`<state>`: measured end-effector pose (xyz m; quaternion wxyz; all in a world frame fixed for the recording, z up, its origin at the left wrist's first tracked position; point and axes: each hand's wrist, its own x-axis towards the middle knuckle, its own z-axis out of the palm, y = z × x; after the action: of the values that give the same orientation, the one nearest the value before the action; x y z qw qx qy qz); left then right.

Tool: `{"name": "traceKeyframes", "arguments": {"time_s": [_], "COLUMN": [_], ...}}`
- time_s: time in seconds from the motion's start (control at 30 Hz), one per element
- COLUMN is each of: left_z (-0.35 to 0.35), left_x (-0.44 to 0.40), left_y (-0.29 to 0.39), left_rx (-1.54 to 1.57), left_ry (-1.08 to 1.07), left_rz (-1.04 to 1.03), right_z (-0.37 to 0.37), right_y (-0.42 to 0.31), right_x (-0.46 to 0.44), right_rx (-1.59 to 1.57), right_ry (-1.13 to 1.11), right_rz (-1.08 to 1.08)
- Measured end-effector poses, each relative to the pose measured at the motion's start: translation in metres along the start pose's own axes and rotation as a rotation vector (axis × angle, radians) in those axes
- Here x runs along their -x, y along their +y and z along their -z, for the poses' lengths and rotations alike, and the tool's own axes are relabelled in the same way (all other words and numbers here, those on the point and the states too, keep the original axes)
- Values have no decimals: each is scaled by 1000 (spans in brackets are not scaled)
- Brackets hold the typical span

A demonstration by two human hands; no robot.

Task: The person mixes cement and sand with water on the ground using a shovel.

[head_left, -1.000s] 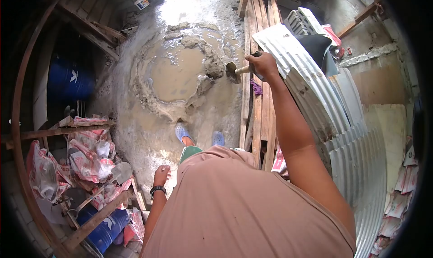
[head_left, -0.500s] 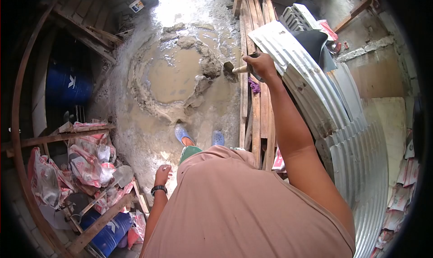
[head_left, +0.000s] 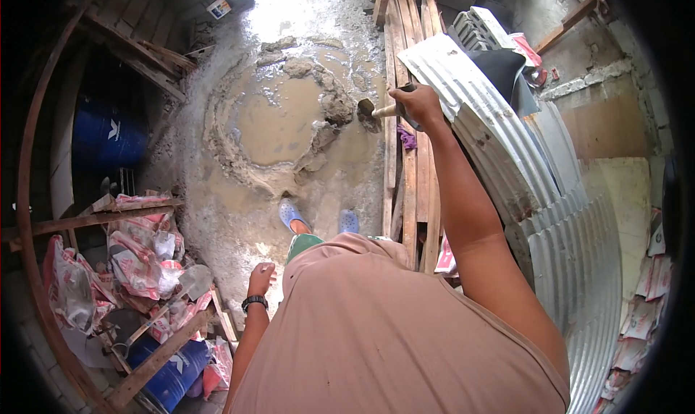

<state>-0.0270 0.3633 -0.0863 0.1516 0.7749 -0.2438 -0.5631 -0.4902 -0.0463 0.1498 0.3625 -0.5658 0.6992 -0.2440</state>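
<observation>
My right hand (head_left: 420,107), at the end of my outstretched arm, is wrapped round the dark grip of a shovel (head_left: 385,111). The shovel's blade rests low on the wet floor, beside the outer right edge of a ring of wet mortar (head_left: 336,107). Muddy grey water (head_left: 281,119) stands inside that ring. My left hand (head_left: 261,278) hangs at my side with its fingers loosely bent and apart, and nothing shows in it. A black watch (head_left: 255,301) is on that wrist.
Long wooden planks (head_left: 410,168) lie along the right, with corrugated metal sheets (head_left: 499,124) beyond them. Torn cement bags (head_left: 141,258), wooden bars and a blue drum (head_left: 174,374) crowd the lower left. Another blue drum (head_left: 108,133) stands farther left. Hollow blocks (head_left: 481,29) sit upper right.
</observation>
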Motion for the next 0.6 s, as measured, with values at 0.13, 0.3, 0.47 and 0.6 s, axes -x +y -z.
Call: {"name": "traceKeyframes", "arguments": {"time_s": [0.13,0.3,0.47,0.6], "left_z": [-3,-6,-6,-6], "left_x": [3,5,3,2], "left_y": [-1,-1,1,1], "left_rx": [19,18,18,22], "left_ry": [-6,-9,-12,-7], "left_rz": [26,35,18,13], "right_z": [2,1,-5,-8], "right_y": [-6,-5,2,2], "right_x": [2,-1,-7,-8], "right_rx": [-2,14,23,-29], "right_ry": [-7,-25,-2,-7], "right_rz": [-22,-30,3,26]}}
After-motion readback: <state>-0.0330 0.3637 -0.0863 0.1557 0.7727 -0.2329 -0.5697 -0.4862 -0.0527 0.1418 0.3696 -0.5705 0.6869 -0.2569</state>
